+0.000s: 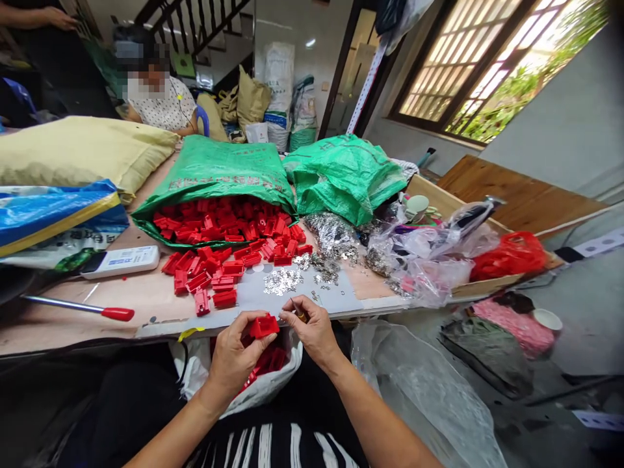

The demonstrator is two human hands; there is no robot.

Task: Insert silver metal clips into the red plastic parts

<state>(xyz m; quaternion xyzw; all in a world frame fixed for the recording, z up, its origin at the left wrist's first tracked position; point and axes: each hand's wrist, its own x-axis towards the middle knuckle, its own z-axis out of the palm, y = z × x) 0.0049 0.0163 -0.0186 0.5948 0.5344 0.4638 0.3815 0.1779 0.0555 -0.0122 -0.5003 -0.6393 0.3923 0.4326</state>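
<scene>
My left hand (234,356) pinches a small red plastic housing (264,326), its hollow side facing me, over my lap. Close beside it, my right hand (314,333) is closed around a slim pointed tool (299,313) with a brownish handle. The right thumb and forefinger meet near the housing; whether a small part sits between them I cannot tell. Below both hands, a white sack (291,365) holds more red pieces. On the table ahead, shiny flat metal pieces (283,281) are scattered on a grey sheet (253,290), with loose red housings (224,284) to their left.
Red housings spill from a green sack (224,162). Another green sack (346,172) lies to its right, near a wooden tray with plastic bags (424,266). A red-tipped lever (117,314) and a white box (124,260) are at left. A person (160,97) sits across the table.
</scene>
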